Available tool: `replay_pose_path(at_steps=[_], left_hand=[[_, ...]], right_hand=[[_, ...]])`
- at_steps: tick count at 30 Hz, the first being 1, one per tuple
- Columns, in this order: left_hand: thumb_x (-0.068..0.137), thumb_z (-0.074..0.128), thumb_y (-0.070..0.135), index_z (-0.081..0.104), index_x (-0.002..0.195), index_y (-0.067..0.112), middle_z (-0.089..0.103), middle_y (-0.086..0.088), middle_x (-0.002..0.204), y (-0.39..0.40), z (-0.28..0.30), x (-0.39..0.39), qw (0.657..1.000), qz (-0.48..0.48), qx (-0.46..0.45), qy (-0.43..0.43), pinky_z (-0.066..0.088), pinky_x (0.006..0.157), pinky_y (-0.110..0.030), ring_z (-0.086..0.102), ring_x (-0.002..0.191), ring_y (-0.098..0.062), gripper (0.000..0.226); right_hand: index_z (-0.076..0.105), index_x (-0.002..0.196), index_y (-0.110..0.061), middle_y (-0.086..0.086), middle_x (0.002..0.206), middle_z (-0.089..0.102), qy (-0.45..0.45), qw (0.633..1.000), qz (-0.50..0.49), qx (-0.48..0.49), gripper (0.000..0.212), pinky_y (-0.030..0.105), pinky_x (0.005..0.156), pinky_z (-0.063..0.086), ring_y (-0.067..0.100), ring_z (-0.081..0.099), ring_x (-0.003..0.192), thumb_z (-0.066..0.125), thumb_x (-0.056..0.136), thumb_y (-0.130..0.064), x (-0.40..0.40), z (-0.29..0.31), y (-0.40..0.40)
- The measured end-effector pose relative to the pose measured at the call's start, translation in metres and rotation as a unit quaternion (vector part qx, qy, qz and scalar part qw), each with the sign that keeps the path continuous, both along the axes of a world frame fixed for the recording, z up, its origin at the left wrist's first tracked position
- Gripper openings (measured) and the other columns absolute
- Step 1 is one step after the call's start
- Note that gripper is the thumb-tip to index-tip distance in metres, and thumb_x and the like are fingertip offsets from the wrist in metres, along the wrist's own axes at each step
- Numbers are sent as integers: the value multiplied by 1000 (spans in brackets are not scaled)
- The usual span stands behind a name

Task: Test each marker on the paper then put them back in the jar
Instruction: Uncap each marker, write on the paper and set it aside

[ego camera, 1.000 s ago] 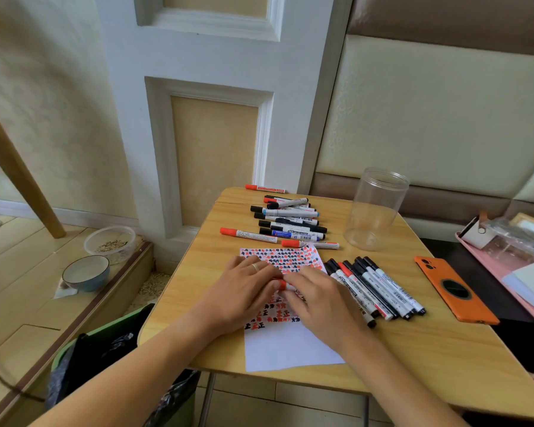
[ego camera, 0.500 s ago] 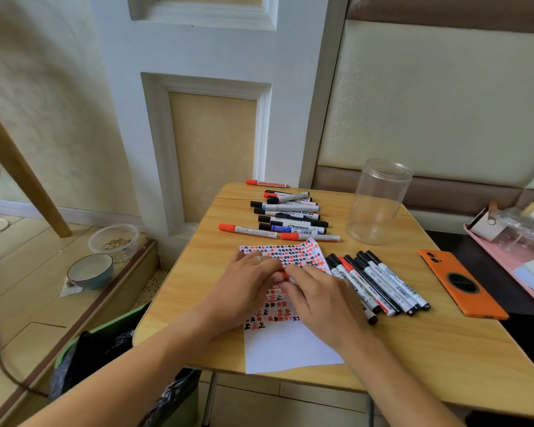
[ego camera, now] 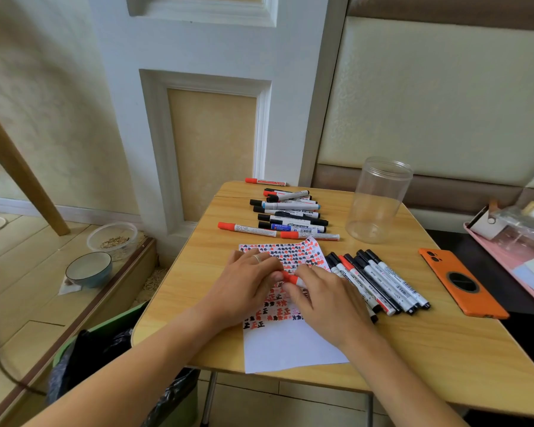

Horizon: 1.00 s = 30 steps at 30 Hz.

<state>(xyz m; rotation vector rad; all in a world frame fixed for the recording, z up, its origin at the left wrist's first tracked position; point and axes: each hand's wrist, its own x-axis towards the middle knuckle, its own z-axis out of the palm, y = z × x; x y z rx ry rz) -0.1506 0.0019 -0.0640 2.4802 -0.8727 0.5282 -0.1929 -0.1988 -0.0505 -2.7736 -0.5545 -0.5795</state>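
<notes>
While both hands, left [ego camera: 247, 288], right [ego camera: 327, 300], pinch red marker [ego camera: 292, 278] over paper [ego camera: 290, 343], cap points left, axis near-horizontal.

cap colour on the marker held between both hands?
Red-orange cap on a white-barrelled marker; head view, the only one.

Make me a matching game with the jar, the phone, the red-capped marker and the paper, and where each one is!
Things:
1. jar
2. phone
3. red-capped marker
4. paper

Places or states:
A. under both hands
B. pinched between the left hand and right hand
C. upright and empty
D. flat near the table's right edge

Pairs: 1-C, 2-D, 3-B, 4-A
</notes>
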Motion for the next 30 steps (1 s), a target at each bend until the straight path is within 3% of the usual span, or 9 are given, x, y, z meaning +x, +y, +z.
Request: replay_pose_path(at_steps=[3, 7, 10, 13, 18, 22, 25, 28, 30], left_hand=[[103, 37, 53, 65, 109, 34, 58, 15, 110, 0, -1, 4, 1000, 22, -6, 2, 33, 94, -34, 49, 105, -6, 34], [101, 56, 44, 66, 114, 34, 60, 15, 119, -1, 0, 11, 996, 69, -47, 17, 32, 100, -33, 51, 111, -4, 20], [100, 59, 39, 66, 114, 34, 62, 14, 119, 0, 2, 19, 989, 120, -74, 40, 34, 104, -37, 56, 110, -7, 16], [100, 58, 42, 66, 117, 34, 62, 12, 125, -2, -3, 22, 987, 138, -37, 69, 35, 106, -38, 57, 113, -10, 20], [101, 56, 43, 63, 121, 34, 58, 11, 131, -2, -5, 19, 987, 132, -10, 92, 33, 107, -37, 55, 117, -11, 23], [102, 55, 41, 55, 133, 33, 55, 10, 138, 2, 0, 12, 987, 114, -3, 113, 36, 111, -39, 55, 122, -12, 32], [101, 59, 29, 57, 124, 33, 53, 10, 138, 8, 5, 1, 990, 93, -31, 105, 38, 106, -36, 56, 118, -11, 23], [100, 61, 29, 63, 113, 35, 50, 11, 137, 19, 12, -9, 994, 64, -17, 90, 37, 106, -34, 51, 120, -10, 14], [101, 59, 36, 65, 113, 38, 47, 13, 141, 29, 13, -14, 994, 44, 4, 100, 34, 113, -37, 47, 125, -9, 13]], right_hand=[[52, 102, -24, -12, 85, 47, 12, 999, -34, 1, 30, 22, 51, 23, 13, 47, 67, 41, 105, -52, -3, -6, 0], [56, 114, -22, -9, 92, 53, 20, 997, -77, -3, 29, 27, 59, 31, 13, 47, 71, 39, 108, -44, -4, -10, 3], [58, 115, -19, -6, 94, 59, 12, 995, -94, 1, 31, 28, 58, 33, 14, 46, 70, 40, 108, -44, -5, -11, 5], [56, 114, -20, -8, 92, 55, 21, 995, -96, -7, 32, 27, 56, 27, 14, 46, 69, 37, 108, -45, -5, -10, 4], [56, 110, -20, -11, 86, 50, 18, 996, -92, -5, 31, 20, 49, 18, 13, 46, 66, 39, 107, -45, -6, -8, 5], [56, 115, -20, -8, 91, 56, 31, 996, -88, -5, 32, 21, 51, 20, 13, 47, 69, 38, 107, -45, -6, -6, 3], [55, 103, -20, -11, 80, 46, 29, 996, -82, 11, 26, 19, 50, 16, 11, 42, 62, 43, 106, -42, -7, -4, 3], [44, 91, -24, -11, 75, 43, 50, 996, -64, 49, 19, 23, 51, 22, 7, 41, 59, 38, 106, -34, -10, -2, 1], [53, 99, -23, -14, 83, 52, 44, 994, -47, 90, 18, 26, 54, 33, 7, 47, 65, 36, 104, -29, -10, -1, -3]])
